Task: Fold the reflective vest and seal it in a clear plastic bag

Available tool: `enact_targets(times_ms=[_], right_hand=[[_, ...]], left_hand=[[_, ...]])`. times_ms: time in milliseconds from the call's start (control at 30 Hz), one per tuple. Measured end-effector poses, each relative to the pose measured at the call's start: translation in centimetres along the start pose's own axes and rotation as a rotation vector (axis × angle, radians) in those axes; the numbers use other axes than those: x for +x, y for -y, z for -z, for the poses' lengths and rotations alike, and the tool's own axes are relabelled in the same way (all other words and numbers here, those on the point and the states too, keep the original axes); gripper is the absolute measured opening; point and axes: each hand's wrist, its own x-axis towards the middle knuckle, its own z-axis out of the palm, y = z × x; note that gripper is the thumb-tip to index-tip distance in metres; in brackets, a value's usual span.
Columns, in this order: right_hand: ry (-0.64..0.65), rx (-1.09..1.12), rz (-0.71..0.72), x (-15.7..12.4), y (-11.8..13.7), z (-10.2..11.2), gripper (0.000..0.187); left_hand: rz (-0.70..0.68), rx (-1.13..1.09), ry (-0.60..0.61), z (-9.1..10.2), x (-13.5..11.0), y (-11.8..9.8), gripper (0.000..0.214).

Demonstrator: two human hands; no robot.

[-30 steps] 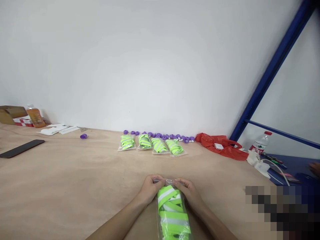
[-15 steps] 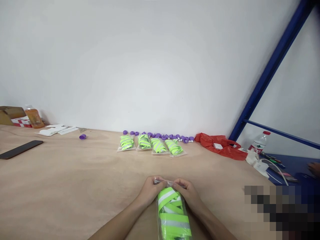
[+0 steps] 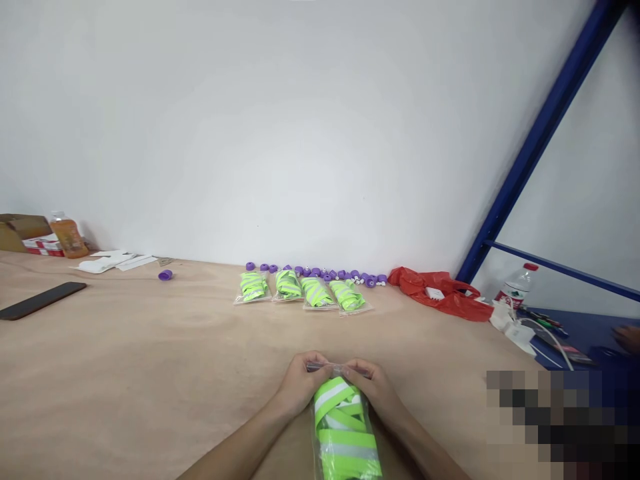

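Observation:
A clear plastic bag with folded neon-green reflective straps inside lies at the bottom centre, its top edge pointing away from me. My left hand pinches the left part of that top edge between thumb and fingers. On the right part, my right hand grips the same edge, thumb on top. Beyond my hands, several smaller bags of the same green straps lie in a row, the rightmost bag slightly tilted.
Purple caps line the wall behind the row. A red plastic bag lies to their right, near a bottle. At left are a single purple cap, a dark flat phone-like slab, white papers and an orange drink bottle.
Both hands keep their pinch on the bag's top edge, which now looks flatter and folded between the thumbs. Otherwise the view has barely shifted.

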Motion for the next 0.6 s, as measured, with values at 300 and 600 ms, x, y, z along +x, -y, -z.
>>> enact_targets(times_ms=[300,600], right_hand=[[-0.009,-0.027,0.006,0.03,-0.26,0.02,0.047],[-0.064,0.055,-0.029,-0.07,0.19,-0.20,0.049]], left_hand=[[-0.011,0.026,0.027,-0.02,0.10,0.24,0.028],[-0.070,0.004,0.035,0.64,0.14,0.24,0.031]])
